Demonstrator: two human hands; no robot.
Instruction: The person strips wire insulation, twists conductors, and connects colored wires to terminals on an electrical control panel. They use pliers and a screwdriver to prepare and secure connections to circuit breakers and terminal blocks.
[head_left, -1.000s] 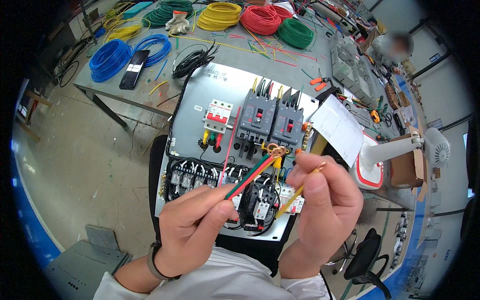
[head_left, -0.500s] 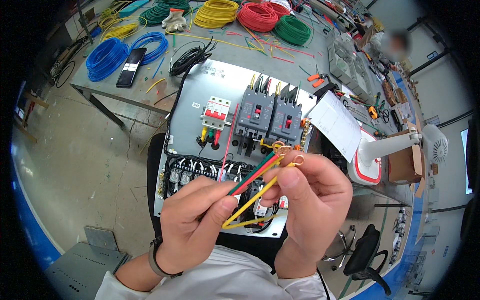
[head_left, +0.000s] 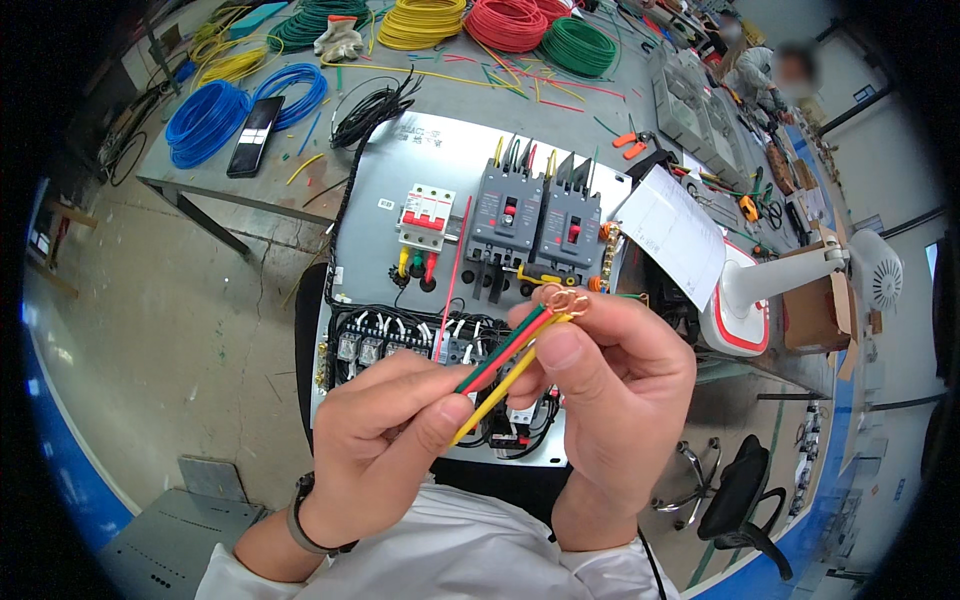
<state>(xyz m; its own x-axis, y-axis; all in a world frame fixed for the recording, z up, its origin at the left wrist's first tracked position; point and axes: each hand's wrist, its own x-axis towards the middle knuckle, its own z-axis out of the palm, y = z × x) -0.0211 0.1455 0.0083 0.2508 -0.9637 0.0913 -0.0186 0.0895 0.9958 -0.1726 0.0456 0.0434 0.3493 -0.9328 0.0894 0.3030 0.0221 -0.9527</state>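
Observation:
Between my hands runs a small bundle of insulated wires: a green wire (head_left: 497,356), a red wire (head_left: 512,347) and a yellow wire (head_left: 497,392). Their stripped copper ends (head_left: 567,302) are bent into round loops lying close together. My left hand (head_left: 385,440) is closed around the lower part of the bundle. Near the loops, my right hand (head_left: 625,390) pinches the wires between thumb and fingers. Behind them is a metal panel (head_left: 385,170) carrying two dark grey circuit breakers (head_left: 506,212) and a smaller white breaker (head_left: 426,217) with red levers.
A grey workbench (head_left: 450,95) holds wire coils, including a blue coil (head_left: 207,124), and a phone (head_left: 256,137). Orange-handled pliers (head_left: 630,145), a paper sheet (head_left: 680,235) and a white fan (head_left: 780,285) are to the right. A person (head_left: 760,80) is at the far right.
The yellow wire's looped end, apart from the others before, now lies against the green and red ends. My right hand has shifted slightly left and up, closing in on the bundle.

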